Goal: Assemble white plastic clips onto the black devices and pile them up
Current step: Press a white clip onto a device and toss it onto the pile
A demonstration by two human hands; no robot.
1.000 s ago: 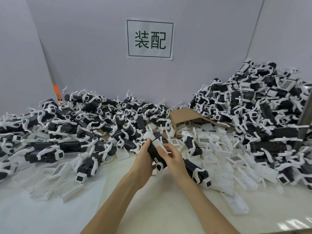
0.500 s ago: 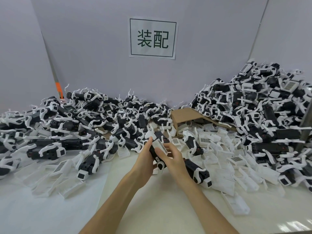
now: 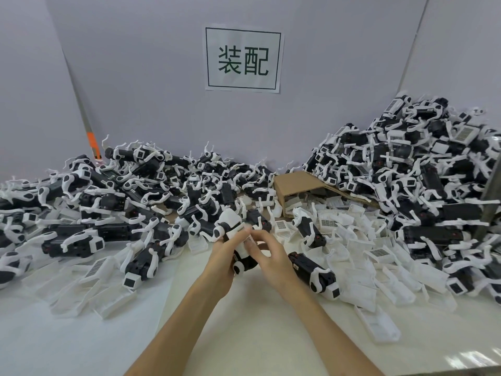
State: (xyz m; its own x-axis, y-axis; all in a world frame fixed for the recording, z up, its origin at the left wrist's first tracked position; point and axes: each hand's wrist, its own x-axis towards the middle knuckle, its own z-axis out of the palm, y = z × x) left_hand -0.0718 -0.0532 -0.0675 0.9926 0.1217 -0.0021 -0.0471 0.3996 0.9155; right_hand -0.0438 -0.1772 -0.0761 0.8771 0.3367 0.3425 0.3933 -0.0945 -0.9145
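My left hand (image 3: 221, 260) grips a black device (image 3: 245, 263) from the left, above the white table (image 3: 244, 321). A white plastic clip (image 3: 233, 226) with a barcode label lies along the device's top. My right hand (image 3: 271, 253) curls over the device from the right, its fingertips pressing on the clip. Another black device (image 3: 314, 271) with white parts lies on the table just right of my right hand. Part of the held device is hidden by my fingers.
A large pile of clipped devices (image 3: 406, 169) rises at the right, a lower pile (image 3: 122, 191) spreads across the left. Loose white clips (image 3: 360, 248) cover the table at the right and front left. A brown cardboard piece (image 3: 295, 183) lies behind. A paper sign (image 3: 243, 59) hangs on the wall.
The white clip has been brought onto the top of the held device, and my right fingers have shifted over it. The camera has tilted slightly.
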